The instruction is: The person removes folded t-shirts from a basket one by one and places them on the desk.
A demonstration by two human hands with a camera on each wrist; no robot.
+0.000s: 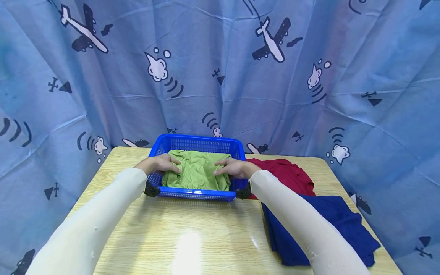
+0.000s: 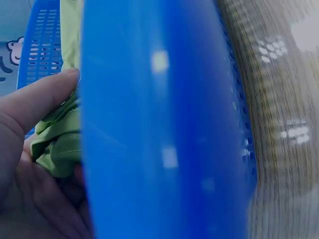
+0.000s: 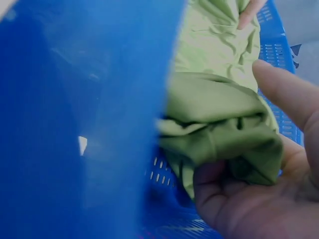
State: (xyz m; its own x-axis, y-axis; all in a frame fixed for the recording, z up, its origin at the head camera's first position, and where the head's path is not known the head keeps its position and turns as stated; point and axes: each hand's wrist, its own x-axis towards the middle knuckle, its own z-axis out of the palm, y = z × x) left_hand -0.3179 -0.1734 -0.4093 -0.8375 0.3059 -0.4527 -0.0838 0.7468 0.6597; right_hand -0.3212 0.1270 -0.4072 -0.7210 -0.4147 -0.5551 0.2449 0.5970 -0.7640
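White sleeves (image 1: 91, 215) lie nearest; left hand (image 1: 164, 163) and right hand (image 1: 235, 168) curl fingers under the green cloth (image 1: 198, 168). It seems soft and light, best held at both sides.

Head view high; wrists beside basket (image 1: 197, 193)

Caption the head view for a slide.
Left hand and right hand at opposite sides of a green cloth in a blue basket, red cloth and navy cloth nearby.

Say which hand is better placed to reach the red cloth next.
Likely the right hand: it's at the side of the blue basket nearest the red cloth; the left hand is opposite.
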